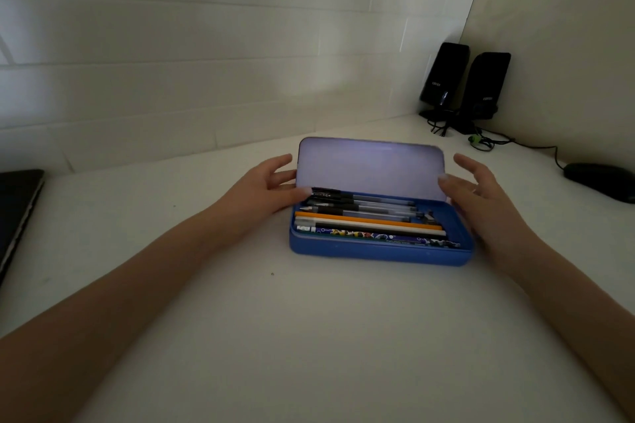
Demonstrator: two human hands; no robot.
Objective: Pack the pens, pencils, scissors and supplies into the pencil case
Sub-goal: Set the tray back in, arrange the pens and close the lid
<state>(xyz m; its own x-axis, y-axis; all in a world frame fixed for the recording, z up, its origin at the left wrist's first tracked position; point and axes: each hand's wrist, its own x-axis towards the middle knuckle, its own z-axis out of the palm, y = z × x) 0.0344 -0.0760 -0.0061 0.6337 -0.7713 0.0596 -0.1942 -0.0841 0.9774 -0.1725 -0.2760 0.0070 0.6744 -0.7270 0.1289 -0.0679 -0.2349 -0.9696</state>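
Observation:
A blue pencil case (378, 252) lies on the white desk with its pale lid (371, 168) raised at an angle. Inside lie several pens (374, 204) with black caps, an orange pencil (364, 221), a white pencil and a patterned pencil (371, 236), all lengthwise. My left hand (264, 187) is at the lid's left edge, thumb touching the lid near the pens, fingers spread behind it. My right hand (481, 196) is at the lid's right edge, thumb on the lid's front, fingers spread beside it. Neither hand grips anything.
Two black speakers (464, 86) with cables stand in the back right corner. A black mouse (599, 180) lies at the right edge. A dark laptop (17, 213) lies at the left edge. A tiled wall runs behind the desk.

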